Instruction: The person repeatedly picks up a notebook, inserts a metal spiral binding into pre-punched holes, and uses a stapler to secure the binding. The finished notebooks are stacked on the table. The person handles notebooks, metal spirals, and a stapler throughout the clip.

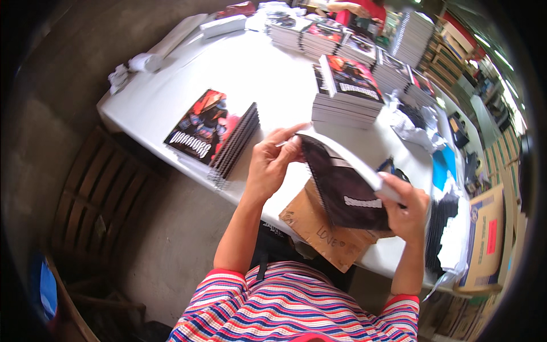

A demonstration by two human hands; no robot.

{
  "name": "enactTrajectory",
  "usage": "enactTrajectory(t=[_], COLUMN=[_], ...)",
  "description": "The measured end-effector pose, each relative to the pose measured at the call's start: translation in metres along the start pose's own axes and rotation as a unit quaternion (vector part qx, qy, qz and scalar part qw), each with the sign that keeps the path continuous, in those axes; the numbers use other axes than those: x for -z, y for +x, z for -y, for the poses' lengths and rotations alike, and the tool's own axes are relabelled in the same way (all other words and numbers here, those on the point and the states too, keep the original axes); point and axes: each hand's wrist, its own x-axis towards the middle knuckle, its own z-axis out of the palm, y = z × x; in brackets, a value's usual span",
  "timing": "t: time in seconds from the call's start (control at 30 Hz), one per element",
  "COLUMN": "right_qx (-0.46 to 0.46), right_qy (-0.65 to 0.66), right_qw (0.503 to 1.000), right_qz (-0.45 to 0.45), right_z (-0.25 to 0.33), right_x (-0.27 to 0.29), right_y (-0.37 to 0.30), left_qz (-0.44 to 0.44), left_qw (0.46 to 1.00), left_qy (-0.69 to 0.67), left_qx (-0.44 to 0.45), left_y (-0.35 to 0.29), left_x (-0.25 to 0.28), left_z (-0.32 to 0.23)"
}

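Observation:
A spiral-bound notebook (345,185) with a dark cover and a pale printed title is held up and tilted before me, its pages bowed. My left hand (272,162) pinches its upper corner near the spiral edge. On the opposite side my right hand (407,208) is closed round the page edges and cover. Below the notebook lies a brown cardboard piece (316,219) with handwriting, partly covered by it. To the left, a stack of notebooks (208,128) with colourful illustrated covers and black spirals sits at the table's near edge.
More notebook stacks (347,102) stand beyond my hands on the white table (171,119), with others at the far side. Crumpled plastic (410,122) and a cardboard box (483,239) are on the right. A person in red (367,11) is across the table.

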Motion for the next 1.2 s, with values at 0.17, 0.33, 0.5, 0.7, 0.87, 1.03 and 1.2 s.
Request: enactTrajectory(t=[0.17,0.33,0.5,0.7,0.87,1.03,1.2], right_qx=[0.016,0.026,-0.038,-0.183,-0.273,-0.115,-0.194], right_qy=[0.000,0.010,0.358,0.575,0.645,0.373,0.241], right_qw=[0.999,0.995,0.932,0.791,0.711,0.921,0.951], right_qz=[0.041,0.098,-0.041,0.097,0.055,-0.002,-0.019], right_z=[0.010,0.019,0.015,0.010,0.002,0.028,-0.039], right_x=[-0.002,-0.012,-0.053,-0.162,-0.132,-0.141,-0.213], right_y=[0.024,0.068,0.118,0.134,0.144,0.179,0.192], left_qz=[-0.037,-0.156,-0.056,0.152,-0.175,-0.314,-0.272], left_qw=[0.999,0.986,0.947,0.836,0.977,0.836,0.726], left_qy=[-0.024,-0.044,-0.317,-0.497,-0.124,0.439,0.631], left_qx=[0.030,-0.035,-0.002,0.173,0.004,-0.099,-0.002], left_y=[-0.010,-0.020,-0.030,-0.036,-0.025,0.004,0.018], left_x=[0.033,0.057,0.072,0.073,0.097,0.173,0.183], left_z=[-0.013,-0.033,-0.045,-0.020,-0.046,-0.076,-0.079])
